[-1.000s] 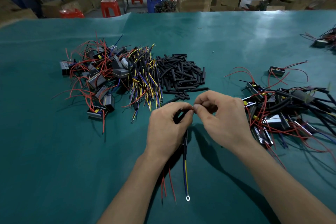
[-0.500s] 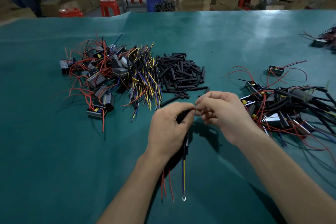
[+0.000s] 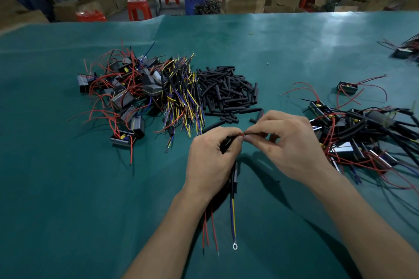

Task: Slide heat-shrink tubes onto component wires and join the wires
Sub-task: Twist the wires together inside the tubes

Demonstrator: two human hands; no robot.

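My left hand (image 3: pixel 212 161) gripped a black tube (image 3: pixel 226 144); my right hand (image 3: pixel 292 142), at 3 o'clock, pinched the red wire (image 3: pixel 243 135), probably to join it.

On the table (image 3: pixel 68 188): far left, components (image 3: pixel 127 95); just right, wires (image 3: pixel 181 97), then tubes (image 3: pixel 226 90). Hands near centre. Far right, finished pieces (image 3: pixel 362 138).

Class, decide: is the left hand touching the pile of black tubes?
Apart. The head view shows green mat between the left hand and the pile of black tubes.
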